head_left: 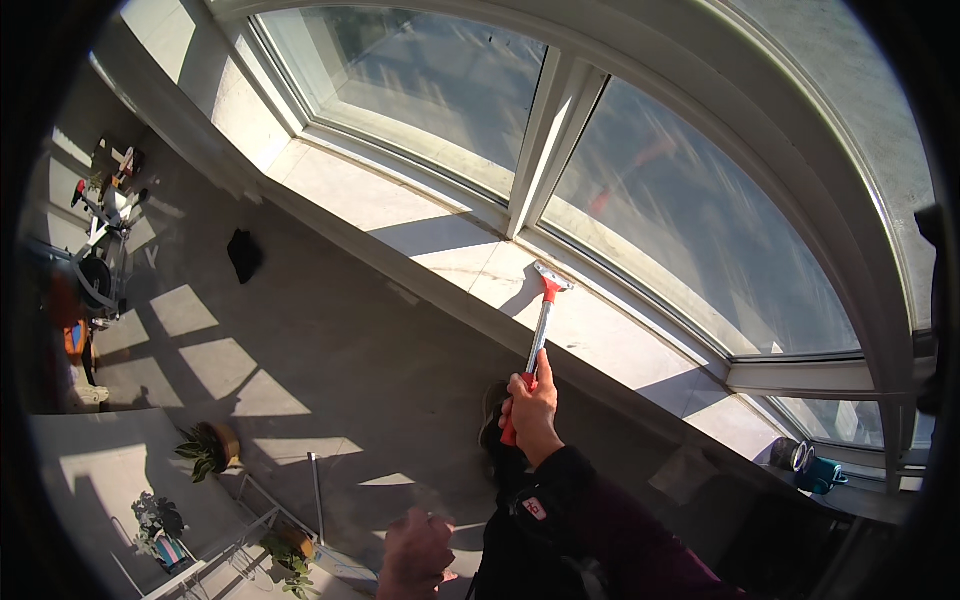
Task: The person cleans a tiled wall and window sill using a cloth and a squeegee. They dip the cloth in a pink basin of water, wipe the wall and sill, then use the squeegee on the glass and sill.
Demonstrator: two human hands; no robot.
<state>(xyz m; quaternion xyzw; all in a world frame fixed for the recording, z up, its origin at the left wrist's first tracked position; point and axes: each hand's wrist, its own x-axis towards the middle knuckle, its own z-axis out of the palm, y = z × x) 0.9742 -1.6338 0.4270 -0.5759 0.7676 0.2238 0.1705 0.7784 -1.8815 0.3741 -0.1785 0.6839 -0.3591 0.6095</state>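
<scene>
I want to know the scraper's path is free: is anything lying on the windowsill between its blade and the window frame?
Nothing visible does. The right hand grips the red-handled scraper, whose blade rests on the sunlit windowsill close to the window frame. The sill there is bare; the left hand hangs low, apart.

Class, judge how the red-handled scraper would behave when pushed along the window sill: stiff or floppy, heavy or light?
The scraper probably stays stiff: its metal shaft looks straight. It seems light, since the right hand alone holds it out. Its flat head would likely slide, not roll, on the sill.
</scene>
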